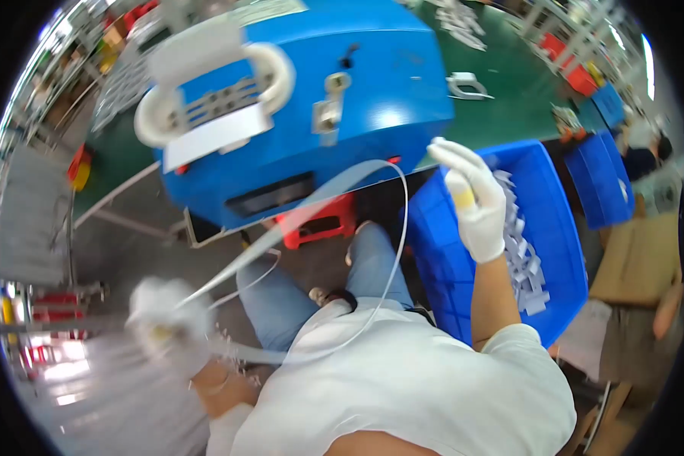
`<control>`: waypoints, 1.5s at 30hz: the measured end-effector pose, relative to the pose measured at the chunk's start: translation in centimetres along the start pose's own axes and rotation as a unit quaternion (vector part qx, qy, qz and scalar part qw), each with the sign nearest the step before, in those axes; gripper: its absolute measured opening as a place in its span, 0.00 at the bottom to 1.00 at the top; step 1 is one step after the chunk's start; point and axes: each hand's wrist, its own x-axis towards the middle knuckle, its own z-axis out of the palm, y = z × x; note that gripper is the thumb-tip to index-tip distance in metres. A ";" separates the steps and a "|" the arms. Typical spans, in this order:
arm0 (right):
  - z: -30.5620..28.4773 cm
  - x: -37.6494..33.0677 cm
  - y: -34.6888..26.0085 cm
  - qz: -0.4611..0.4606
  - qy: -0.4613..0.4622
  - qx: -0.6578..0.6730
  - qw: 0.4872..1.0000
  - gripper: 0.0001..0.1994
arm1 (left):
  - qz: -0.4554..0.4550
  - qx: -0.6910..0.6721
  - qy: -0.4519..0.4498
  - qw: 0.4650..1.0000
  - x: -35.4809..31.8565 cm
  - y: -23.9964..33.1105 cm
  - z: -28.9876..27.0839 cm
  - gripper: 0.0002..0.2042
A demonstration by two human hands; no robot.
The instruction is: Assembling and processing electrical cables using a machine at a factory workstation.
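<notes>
My left hand (pixel 171 323), in a white glove and smeared by motion, is low on the left. A long translucent white plastic strip (pixel 300 215) runs out of it, looping across my lap and up toward the front of the blue machine. My right hand (pixel 475 209), also gloved, with a yellow cover on one digit, is raised over the near side of a blue bin (pixel 452 281). Its fingers are stretched out, with nothing seen in them. Many short white pieces (pixel 526 266) lie inside that bin.
The blue machine (pixel 380 68) with white round fittings stands on a green table (pixel 501 76). A white looped part (pixel 467 87) rests to its right. Below is a red stool (pixel 323 222). Another blue bin (pixel 596 178) and brown cardboard (pixel 638 262) are at the right.
</notes>
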 end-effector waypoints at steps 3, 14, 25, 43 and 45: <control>4.0 0.9 -3.6 -0.061 -0.248 0.155 0.954 0.23 | 0.026 0.399 -0.118 0.909 4.1 -6.2 4.5 0.20; 0.5 3.7 -2.1 0.121 -0.092 0.044 0.987 0.06 | 0.053 0.423 0.113 0.898 10.7 -0.2 3.2 0.09; -0.5 6.5 -0.5 0.096 -0.037 0.002 0.995 0.05 | 0.127 0.500 0.153 0.843 12.9 -2.8 3.3 0.08; -2.9 16.5 5.7 0.068 -0.046 -0.081 0.993 0.07 | 0.242 0.613 0.090 0.747 9.3 -0.1 1.6 0.24; -3.7 15.7 5.9 0.026 0.000 -0.033 0.999 0.07 | 0.247 0.631 0.130 0.724 8.2 1.0 1.3 0.21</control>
